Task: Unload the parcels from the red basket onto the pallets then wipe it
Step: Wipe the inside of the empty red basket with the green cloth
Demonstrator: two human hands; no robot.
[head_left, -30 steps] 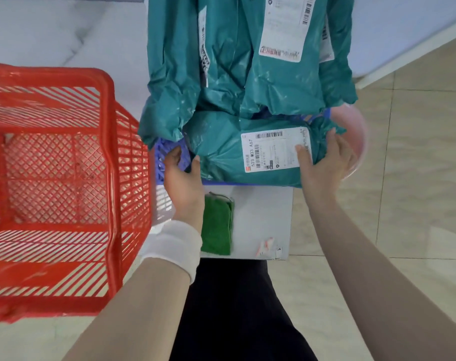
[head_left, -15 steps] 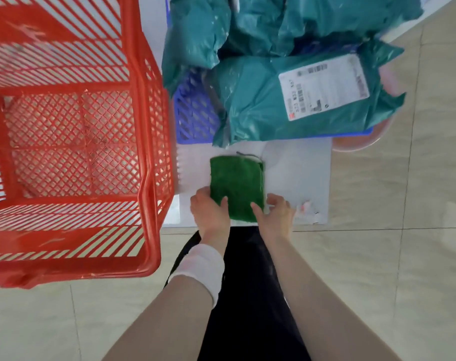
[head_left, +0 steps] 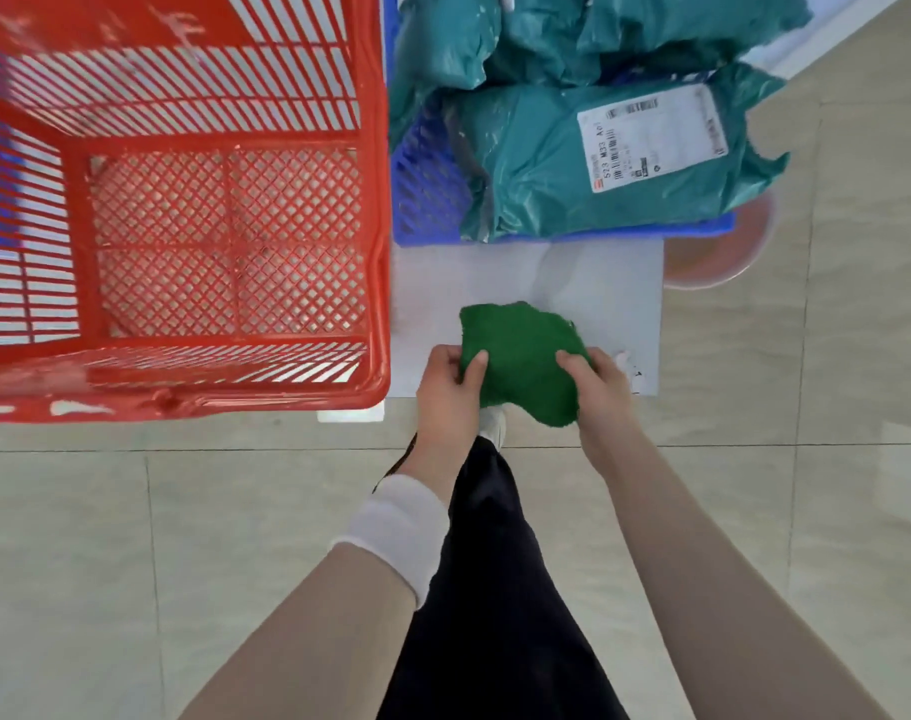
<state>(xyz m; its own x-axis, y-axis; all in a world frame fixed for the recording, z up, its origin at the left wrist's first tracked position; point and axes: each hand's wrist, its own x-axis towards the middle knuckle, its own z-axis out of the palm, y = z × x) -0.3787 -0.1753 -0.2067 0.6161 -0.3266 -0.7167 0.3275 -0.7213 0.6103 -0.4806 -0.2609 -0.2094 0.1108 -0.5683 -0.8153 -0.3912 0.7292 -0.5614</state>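
Red plastic lattice makes up the basket (head_left: 183, 241), which stands on the floor at the left with its floor bare of parcels, so the unloading half of the job looks finished and only the wiping is left. Just beside its right wall the teal parcels (head_left: 588, 163) lie heaped on a blue pallet (head_left: 427, 200), the front one turned label up, and something pinkish and round shows past the pallet's right corner, though too much of it is covered to say what it is. Nearer the person, a white board (head_left: 598, 283) lies on the tiled floor (head_left: 806, 433), and over its near edge both hands hold a green cloth (head_left: 521, 356). The left hand (head_left: 450, 392) pinches the cloth's left edge, thumb on top and fingers curled beneath; the right hand (head_left: 601, 392) is closed on the right edge the same way. Held at two sides like this, the cloth hangs slack and crumpled between them, probably so it can be gathered or refolded into a pad before it goes to the basket. The basket sits close at the left, its open top within an easy reach of the left arm, which wears a white wristband (head_left: 401, 527).
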